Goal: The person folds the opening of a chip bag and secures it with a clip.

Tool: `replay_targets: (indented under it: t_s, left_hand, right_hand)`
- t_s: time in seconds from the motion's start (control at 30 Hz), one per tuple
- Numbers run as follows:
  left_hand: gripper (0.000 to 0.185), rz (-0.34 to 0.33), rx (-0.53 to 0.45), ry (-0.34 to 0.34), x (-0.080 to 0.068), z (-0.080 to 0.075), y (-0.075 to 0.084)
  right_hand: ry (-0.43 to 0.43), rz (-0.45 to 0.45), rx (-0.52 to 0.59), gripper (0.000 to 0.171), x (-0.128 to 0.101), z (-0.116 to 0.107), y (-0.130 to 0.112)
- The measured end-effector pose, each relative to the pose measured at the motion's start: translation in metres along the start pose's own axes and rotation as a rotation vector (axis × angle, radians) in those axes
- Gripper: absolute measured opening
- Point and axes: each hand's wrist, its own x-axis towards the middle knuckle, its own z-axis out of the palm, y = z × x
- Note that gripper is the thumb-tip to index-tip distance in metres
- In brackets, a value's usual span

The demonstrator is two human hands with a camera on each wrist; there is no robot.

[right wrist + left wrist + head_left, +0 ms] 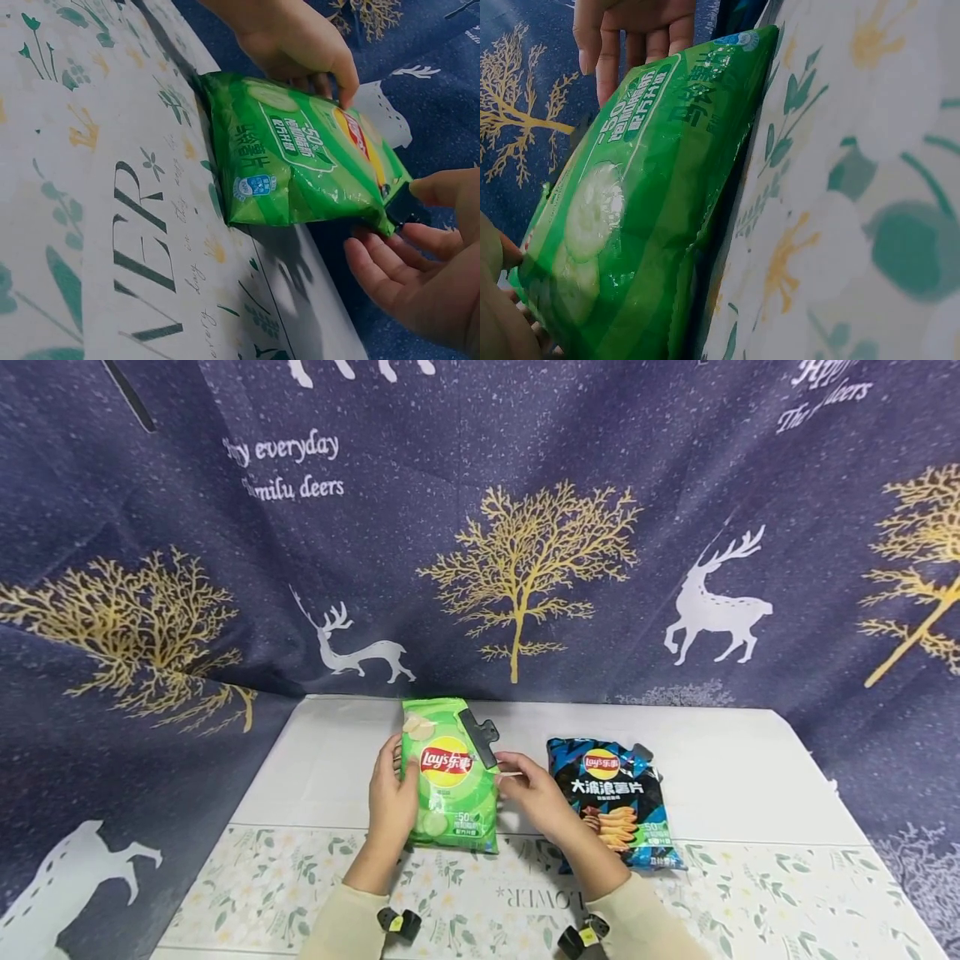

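Observation:
A green Lay's chip bag (pixel 450 781) stands upright on the table, leaning a little. A black clip (pixel 478 737) is clamped on its top right corner. My left hand (pixel 401 772) grips the bag's left edge, thumb in front and fingers behind. My right hand (pixel 504 774) is at the bag's right edge. In the right wrist view its thumb and forefinger pinch the black clip (pixel 405 206) on the green bag (pixel 300 157), the other fingers straight below. The left wrist view shows the green bag (pixel 645 225) close up, with the right hand's fingers (pixel 630 37) beyond it.
A blue-black Lay's chip bag (pixel 615 802) with its own black clip (pixel 642 752) lies to the right of my right hand. A floral cloth (pixel 712 893) covers the near part of the white table (pixel 750 768). A dark blue curtain (pixel 480 527) hangs around it.

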Motion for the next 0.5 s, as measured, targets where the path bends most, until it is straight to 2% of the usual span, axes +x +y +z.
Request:
replay_targets:
  t_s: [0.2,0.5]
  left_hand:
    - [0.055,-0.006,0.073,-0.001,0.0005,0.0007,-0.0019]
    - [0.058,-0.014,0.127,-0.053,0.0023,-0.0026,-0.0037]
  right_hand:
    - [-0.027,0.010,-0.022,0.050,-0.0007,0.0012,0.0039]
    - [-0.085,0.030,-0.047,0.054,-0.0023,0.0035,0.0100]
